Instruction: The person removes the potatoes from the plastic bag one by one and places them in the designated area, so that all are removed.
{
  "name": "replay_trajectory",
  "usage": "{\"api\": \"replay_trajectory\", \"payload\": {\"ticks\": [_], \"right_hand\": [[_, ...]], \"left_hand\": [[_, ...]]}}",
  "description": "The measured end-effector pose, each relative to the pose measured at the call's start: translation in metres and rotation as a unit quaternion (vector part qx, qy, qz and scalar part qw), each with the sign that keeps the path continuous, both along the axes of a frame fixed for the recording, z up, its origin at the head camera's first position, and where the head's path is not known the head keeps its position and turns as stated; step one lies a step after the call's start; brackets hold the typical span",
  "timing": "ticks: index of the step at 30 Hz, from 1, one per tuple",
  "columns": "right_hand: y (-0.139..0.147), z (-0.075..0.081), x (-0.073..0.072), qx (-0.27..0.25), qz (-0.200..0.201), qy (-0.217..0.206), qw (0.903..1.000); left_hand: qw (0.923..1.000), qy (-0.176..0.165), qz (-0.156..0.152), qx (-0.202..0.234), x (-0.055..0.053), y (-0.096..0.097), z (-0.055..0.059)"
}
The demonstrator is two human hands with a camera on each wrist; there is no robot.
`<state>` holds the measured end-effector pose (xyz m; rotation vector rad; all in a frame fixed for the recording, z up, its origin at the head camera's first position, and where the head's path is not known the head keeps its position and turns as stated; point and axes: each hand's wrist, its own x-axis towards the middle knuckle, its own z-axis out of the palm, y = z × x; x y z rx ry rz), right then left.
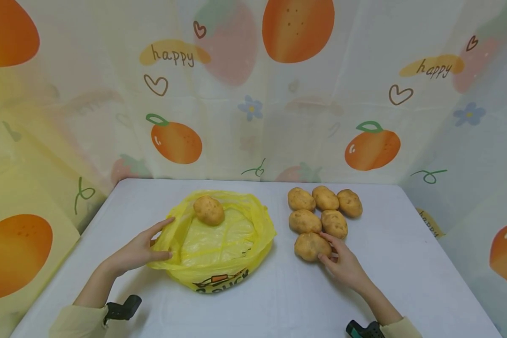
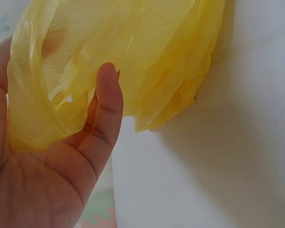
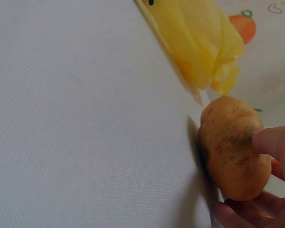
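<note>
A yellow plastic bag lies spread wide on the table, its rim folded into a broad round mouth. One potato sits inside, towards the back left. My left hand holds the left rim, and in the left wrist view the thin yellow film runs between thumb and fingers. To the right of the bag, my right hand grips the nearest potato by its right end. Seen from the right wrist, the thumb presses that potato on one side and fingers reach under the other.
Behind the gripped potato stand several more potatoes in rows, such as the far-right potato. White cloth covers the table. A fruit-printed curtain hangs behind the table's far edge and along both sides.
</note>
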<state>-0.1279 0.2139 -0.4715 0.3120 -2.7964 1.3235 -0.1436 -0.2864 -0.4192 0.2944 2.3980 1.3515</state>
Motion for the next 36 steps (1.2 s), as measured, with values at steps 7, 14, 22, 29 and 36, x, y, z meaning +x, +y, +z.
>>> {"api": "replay_trajectory", "payload": {"ticks": [7,14,22,29,36], "right_hand": [[0.001,0.003,0.001,0.007,0.014,0.046,0.9988],[0.002,0.012,-0.001,0.036,0.019,0.105,0.9937],[-0.003,0.024,-0.005,0.029,0.025,0.155,0.9872],[-0.015,0.037,-0.009,0.005,0.035,0.171,0.9846],[-0.033,0.051,-0.018,-0.048,0.053,0.143,0.9872]], "left_hand": [[0.9999,0.005,0.001,-0.011,0.000,0.000,0.001],[0.9999,0.007,0.001,-0.011,0.000,0.001,0.001],[1.0000,0.001,0.003,-0.005,0.001,0.002,0.002],[1.0000,-0.002,0.004,-0.001,0.002,0.002,0.003],[1.0000,-0.001,0.004,-0.002,0.002,0.002,0.003]]}}
